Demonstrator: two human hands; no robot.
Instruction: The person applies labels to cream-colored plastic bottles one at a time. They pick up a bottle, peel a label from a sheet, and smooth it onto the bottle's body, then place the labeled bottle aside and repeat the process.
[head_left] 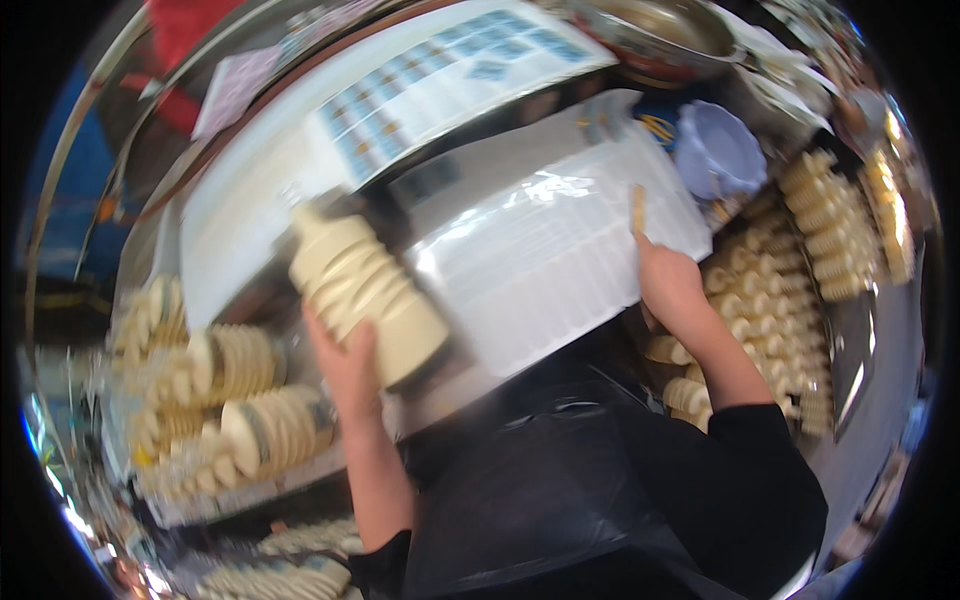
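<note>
My left hand [345, 355] is closed around a row of cream-coloured bottles [365, 285], tilted and smeared by motion, with narrower necks at the far end. The row hangs over the left side of a shiny, translucent white ribbed tray [540, 290]. My right hand [668, 283] is at the tray's right edge, its fingers pinched on a short yellowish stick [638, 210] that points away from me. Beyond the tray lies a white sheet of blue labels [460, 75], some of them peeled off in patches.
Grouped cream bottles [250, 400] stand at the left. More bottles [760, 300] fill a container at the right. A lavender plastic tub [718, 150] and a metal bowl [660, 35] sit at the far right. A red cloth [185, 30] hangs far left.
</note>
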